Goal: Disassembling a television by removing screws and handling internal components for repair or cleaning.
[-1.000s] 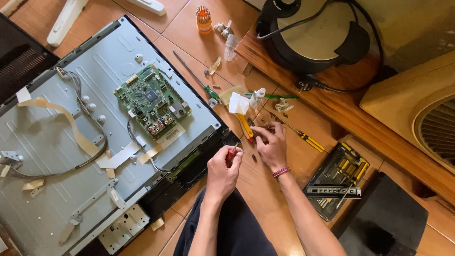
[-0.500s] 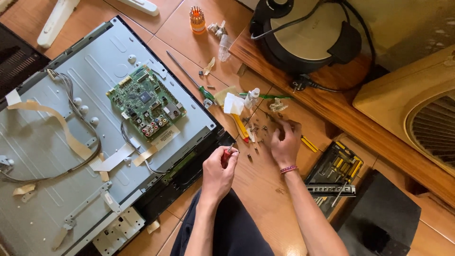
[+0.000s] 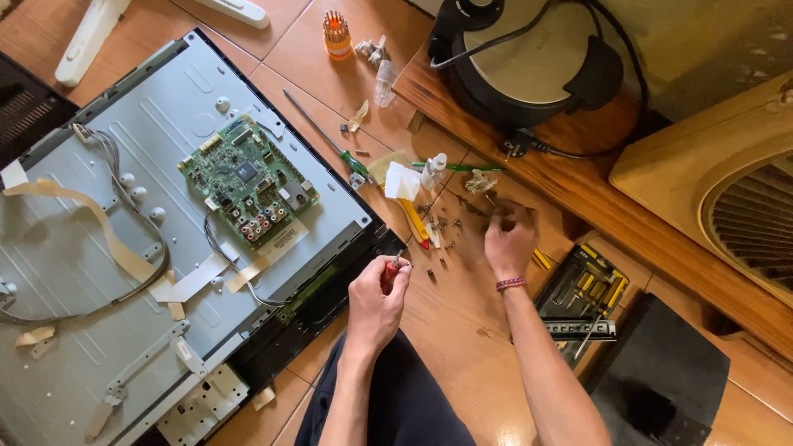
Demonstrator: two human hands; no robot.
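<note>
Circuit board (image 3: 248, 192) lies on the television back panel (image 3: 107, 314) at frame left; tool case (image 3: 582, 301) lies lower right; cooker (image 3: 529, 54) sits at the top.

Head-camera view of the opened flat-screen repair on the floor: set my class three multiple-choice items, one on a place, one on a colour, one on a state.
1. Where does the green circuit board sit?
A. on the grey metal back panel
B. on the wooden ledge
C. in the tool case

2. What colour is the band on the right hand's wrist?
A. blue
B. red
C. white

3. What is the left hand doing?
A. lying flat and empty
B. gripping a small red-handled screwdriver
C. holding a cable

Answers: 1 A, the board is mounted on the panel; 2 B, a red wristband shows; 3 B, fingers close round the red handle.
</note>
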